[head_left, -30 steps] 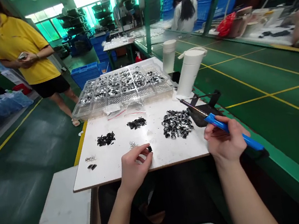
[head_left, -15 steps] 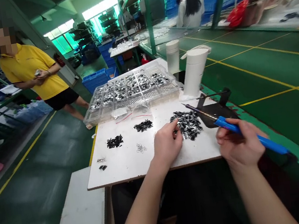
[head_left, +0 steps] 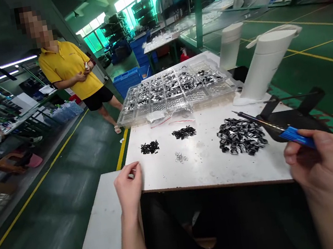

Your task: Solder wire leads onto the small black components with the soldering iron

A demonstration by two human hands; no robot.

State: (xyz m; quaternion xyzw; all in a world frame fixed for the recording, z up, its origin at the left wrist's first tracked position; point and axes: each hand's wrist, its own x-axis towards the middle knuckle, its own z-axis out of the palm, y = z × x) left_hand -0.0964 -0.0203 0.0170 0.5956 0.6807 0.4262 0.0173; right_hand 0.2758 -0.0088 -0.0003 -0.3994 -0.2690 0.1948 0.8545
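Note:
My left hand (head_left: 128, 185) is at the left edge of the white board (head_left: 212, 172), its fingers pinched together; whatever they hold, if anything, is hidden. My right hand (head_left: 323, 158), beyond the board's right front corner, grips a blue-handled soldering iron (head_left: 297, 136) whose tip points left over a pile of shiny black pieces (head_left: 241, 136). Two smaller piles of black parts (head_left: 149, 147) (head_left: 184, 133) lie farther left. Between them and the front edge is a small heap of clear or silvery rings (head_left: 181, 157).
A clear compartment tray (head_left: 175, 102) of shiny pieces stands at the back, with plastic bags before it. Two white cylinders (head_left: 267, 62) and a black stand (head_left: 295, 119) are at the right. A person in a yellow shirt (head_left: 70, 68) stands at the left.
My left hand has moved from the shiny black pile to the board's left edge. The view has turned left, and my right hand still holds the soldering iron.

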